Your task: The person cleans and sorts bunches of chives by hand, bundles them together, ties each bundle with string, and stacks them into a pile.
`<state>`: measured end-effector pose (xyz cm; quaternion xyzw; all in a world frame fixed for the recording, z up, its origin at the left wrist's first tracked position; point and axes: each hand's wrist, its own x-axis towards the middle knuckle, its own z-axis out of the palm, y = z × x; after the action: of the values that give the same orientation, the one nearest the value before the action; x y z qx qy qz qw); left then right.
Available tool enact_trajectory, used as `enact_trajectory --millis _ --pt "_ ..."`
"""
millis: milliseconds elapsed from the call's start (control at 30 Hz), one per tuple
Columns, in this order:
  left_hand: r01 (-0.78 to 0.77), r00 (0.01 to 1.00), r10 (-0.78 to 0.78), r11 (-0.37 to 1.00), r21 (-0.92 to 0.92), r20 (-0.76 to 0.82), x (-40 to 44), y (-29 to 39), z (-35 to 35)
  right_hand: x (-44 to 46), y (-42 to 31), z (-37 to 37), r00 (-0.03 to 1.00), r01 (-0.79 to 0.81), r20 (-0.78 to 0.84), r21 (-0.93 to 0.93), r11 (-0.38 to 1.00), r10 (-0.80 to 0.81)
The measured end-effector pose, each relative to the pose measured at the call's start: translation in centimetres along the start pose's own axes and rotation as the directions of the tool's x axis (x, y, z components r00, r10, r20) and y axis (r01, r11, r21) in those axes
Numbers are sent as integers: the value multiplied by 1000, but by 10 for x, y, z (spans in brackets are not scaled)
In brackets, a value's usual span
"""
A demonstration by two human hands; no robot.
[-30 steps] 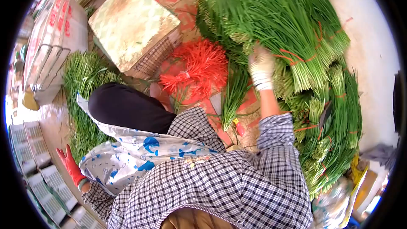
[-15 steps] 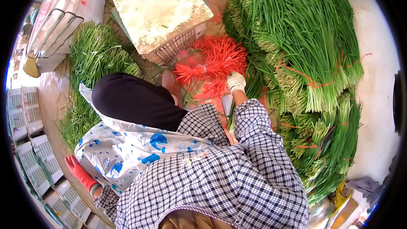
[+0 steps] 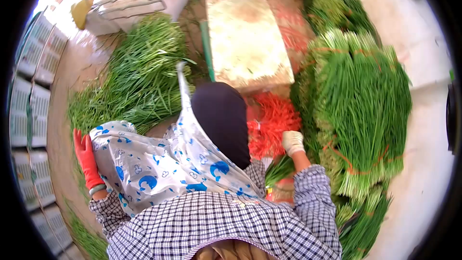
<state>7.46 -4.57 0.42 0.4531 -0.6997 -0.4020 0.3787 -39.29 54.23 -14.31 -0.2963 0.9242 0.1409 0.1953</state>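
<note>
In a red glove, my left hand [image 3: 85,156] hangs at the left beside the white apron [image 3: 159,163] with blue prints, fingers apart and nothing in it. My right hand [image 3: 292,142], in a whitish glove, is at the right edge of the bundle of red ties [image 3: 272,120]; its fingers are curled, and what they hold, if anything, is too small to make out. Tied bundles of long green stalks [image 3: 365,106] lie stacked to its right. A few loose green stalks [image 3: 280,169] lie just below this hand.
A box with a dirty pale top [image 3: 248,38] stands ahead. Loose green stalks [image 3: 139,77] are heaped at the left. Plastic crates [image 3: 30,110] line the far left, and a white wrapped container with metal handles [image 3: 130,0] is at the upper left. A white wall runs along the right.
The view has turned, shifting the box and ties rightward. My right hand went from the green bundles to the red ties and remains beside them. My left hand stays beside the apron.
</note>
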Motion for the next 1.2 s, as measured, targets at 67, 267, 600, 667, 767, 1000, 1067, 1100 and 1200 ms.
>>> enact_trajectory --millis 67,267,600,667,767,1000,1067,1100,1200 --pt "8 1000 -8 999 32 -20 -5 10 1 3 11 -62 989 78 -118 -129 989 -93" --pt "65 994 -64 998 10 -85 -24 36 6 45 8 -220 813 193 -415 -471 861 -409" --pt "-107 994 110 983 149 -17 -19 135 56 252 -81 -285 778 236 -411 -510 827 -475" --pt "-122 974 122 993 -11 193 -10 152 88 287 -81 -284 790 249 -485 -305 919 -375" --pt "-154 834 163 986 -62 527 7 153 165 276 -98 -300 757 307 -543 -196 931 -364" --pt "-739 498 111 574 354 860 -10 -28 333 171 -142 -309 692 442 -721 383 811 -37" --pt "-844 520 210 278 459 828 -12 -78 358 138 -152 -305 707 450 -706 395 801 -49" --pt "-844 515 202 292 450 833 -11 -88 359 131 -151 -299 684 466 -723 331 821 -97" --pt "-875 451 216 298 381 866 -19 -90 349 120 -158 -294 633 565 -752 285 774 -185"
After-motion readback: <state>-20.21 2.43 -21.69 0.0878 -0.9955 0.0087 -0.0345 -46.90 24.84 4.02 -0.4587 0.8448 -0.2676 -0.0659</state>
